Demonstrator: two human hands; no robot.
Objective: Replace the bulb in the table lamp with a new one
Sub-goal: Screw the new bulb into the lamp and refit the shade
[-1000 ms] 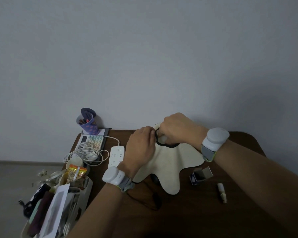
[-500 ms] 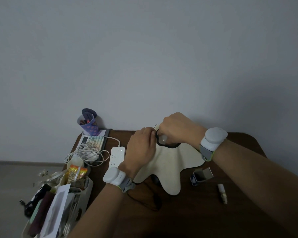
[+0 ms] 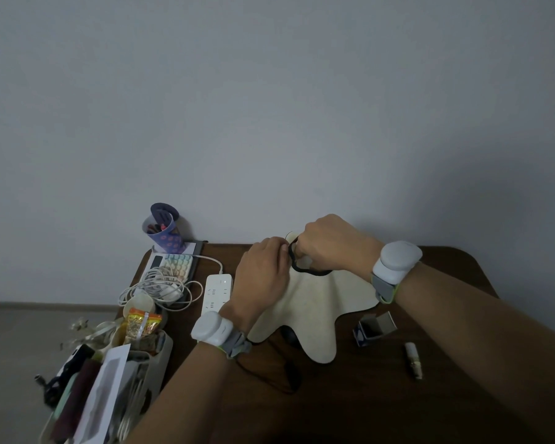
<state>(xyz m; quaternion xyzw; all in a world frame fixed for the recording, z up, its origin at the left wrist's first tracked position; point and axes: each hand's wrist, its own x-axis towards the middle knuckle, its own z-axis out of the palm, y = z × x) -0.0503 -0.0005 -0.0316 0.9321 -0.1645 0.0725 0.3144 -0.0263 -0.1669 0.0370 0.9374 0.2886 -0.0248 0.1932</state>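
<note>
The table lamp has a cream wavy shade [image 3: 314, 302] with a black rim [image 3: 302, 269] round its top opening. My left hand [image 3: 263, 270] pinches that rim on the left side. My right hand [image 3: 330, 243] reaches into the opening from above, its fingers curled round a pale bulb [image 3: 305, 261] that is mostly hidden. A second small bulb [image 3: 413, 363] lies on the wooden table [image 3: 398, 411] to the right. An open little bulb box [image 3: 374, 328] lies beside it.
A white power strip [image 3: 218, 291] lies left of the lamp, and the lamp's black cord [image 3: 269, 379] runs in front. Further left are coiled white cables [image 3: 161, 286], a small keyboard [image 3: 175, 264], a purple pen cup [image 3: 164, 233] and a full organiser bin [image 3: 109, 379].
My right hand has turned slightly at the lamp's top opening. My left hand keeps its hold on the rim and the lamp has not moved.
</note>
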